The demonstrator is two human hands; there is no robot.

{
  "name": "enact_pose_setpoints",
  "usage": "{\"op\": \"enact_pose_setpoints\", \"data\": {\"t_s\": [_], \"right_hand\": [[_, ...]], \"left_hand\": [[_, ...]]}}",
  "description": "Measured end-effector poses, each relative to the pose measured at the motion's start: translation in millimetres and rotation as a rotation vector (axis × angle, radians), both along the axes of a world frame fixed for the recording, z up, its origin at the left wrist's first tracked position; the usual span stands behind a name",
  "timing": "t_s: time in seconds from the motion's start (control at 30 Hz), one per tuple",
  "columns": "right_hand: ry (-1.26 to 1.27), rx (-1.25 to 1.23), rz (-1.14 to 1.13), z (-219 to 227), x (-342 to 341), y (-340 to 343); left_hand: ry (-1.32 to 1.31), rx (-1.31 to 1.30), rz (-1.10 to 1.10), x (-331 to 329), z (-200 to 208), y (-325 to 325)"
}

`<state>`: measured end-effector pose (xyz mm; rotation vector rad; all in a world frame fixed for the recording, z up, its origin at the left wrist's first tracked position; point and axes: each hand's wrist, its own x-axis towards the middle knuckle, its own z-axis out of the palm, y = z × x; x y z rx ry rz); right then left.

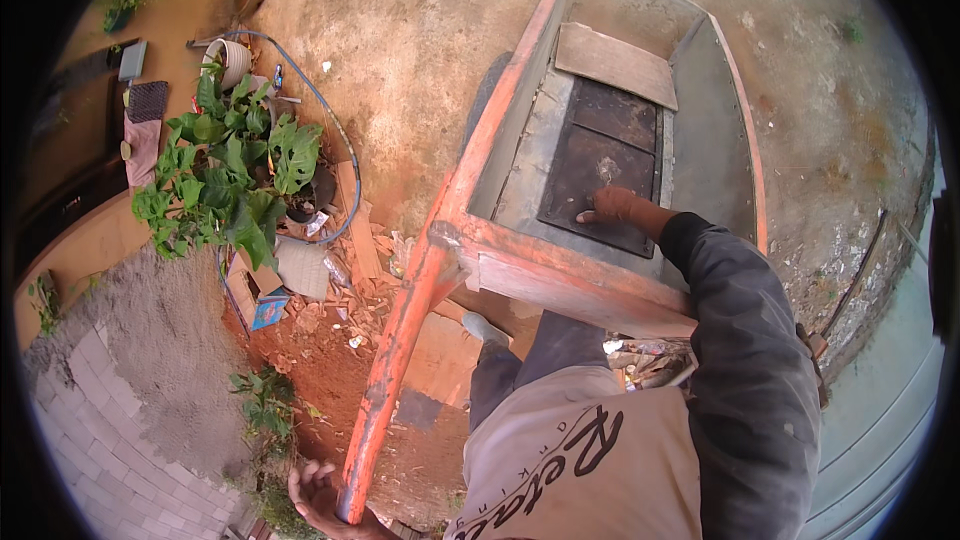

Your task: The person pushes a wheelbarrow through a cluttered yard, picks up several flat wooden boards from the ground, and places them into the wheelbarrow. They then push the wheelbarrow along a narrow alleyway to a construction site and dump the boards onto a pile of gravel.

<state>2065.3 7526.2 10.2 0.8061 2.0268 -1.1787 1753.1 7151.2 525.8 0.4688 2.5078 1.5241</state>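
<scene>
A handcart with a worn orange frame and grey metal walls stands before me. My left hand is loosely closed around the lower end of its long orange handle, fingers curled up on the left side. My right hand reaches over the near wall into the cart bed. Its fingers are a little apart and touch a dark flat panel, with nothing visible held. The panel has a pale smudge just beyond my fingers. A brownish board lies across the panel's far end.
Left of the cart are a leafy plant, a pale pot, a curved hose and broken reddish rubble. A dark tyre shows by the cart's left wall. Grey paving lies at lower left; a thin rod at right.
</scene>
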Motion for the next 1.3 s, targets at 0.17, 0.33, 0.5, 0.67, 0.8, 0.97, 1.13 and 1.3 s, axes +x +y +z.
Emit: {"op": "enact_pose_setpoints", "data": {"t_s": [0.17, 0.33, 0.5, 0.67, 0.8, 0.97, 1.13, 1.3], "right_hand": [[0.078, -0.024, 0.061, 25.1, -20.1, -38.3], [-0.016, -0.015, -0.017, -2.3, -20.2, -51.8], [0.005, -0.001, -0.009, 42.1, -15.3, -19.0], [0.093, -0.031, 0.086, 119.4, -18.1, 27.1], [0.239, -0.065, -0.062, 199.9, -19.1, 68.5], [0.141, 0.159, -0.075, 276.4, -22.6, 98.4], [0.325, 0.440, -0.370, 342.4, 5.4, 132.9], [0.343, 0.651, -0.574, 443.2, 33.0, 142.7]], "left_hand": [[0.007, -0.035, 0.024, -1.4, 0.5, 5.2], [-0.038, -0.013, 0.067, -2.2, 2.5, 0.0], [-0.067, 0.029, 0.074, -2.2, 1.7, -0.1], [-0.058, 0.021, -0.020, -6.3, -1.8, -10.7], [-0.090, 0.099, -0.097, -6.2, -3.9, -7.4], [-0.064, 0.138, -0.166, -8.3, -8.1, -2.8], [-0.071, 0.223, -0.290, -16.5, -14.6, -7.2], [-0.012, 0.290, -0.427, -20.6, -17.3, -2.6]]}}
